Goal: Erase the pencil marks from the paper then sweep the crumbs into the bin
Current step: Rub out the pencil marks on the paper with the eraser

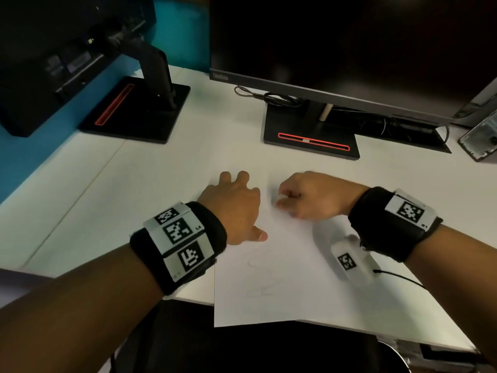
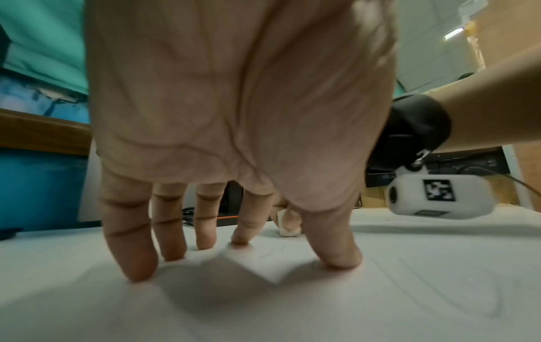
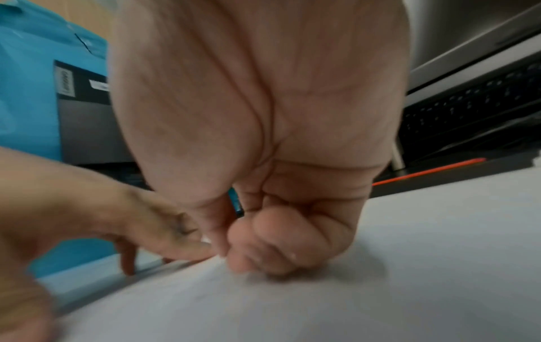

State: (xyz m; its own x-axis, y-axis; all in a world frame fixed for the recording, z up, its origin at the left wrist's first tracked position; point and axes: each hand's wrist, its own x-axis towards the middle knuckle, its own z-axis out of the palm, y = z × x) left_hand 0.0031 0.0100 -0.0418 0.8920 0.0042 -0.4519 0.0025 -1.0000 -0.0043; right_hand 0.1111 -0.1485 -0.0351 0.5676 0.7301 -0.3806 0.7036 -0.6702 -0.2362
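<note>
Left hand lies spread, fingertips and thumb pressing the paper flat. Right hand is curled, pinching a small white eraser against the sheet's upper part. Paper: white, lying on the white table, its near corner overhanging the table edge. Pencil marks are faint loops and strokes, barely legible. Eraser is mostly hidden by the fingers; the right wrist view is blurred. Two monitor stands sit behind.
</note>
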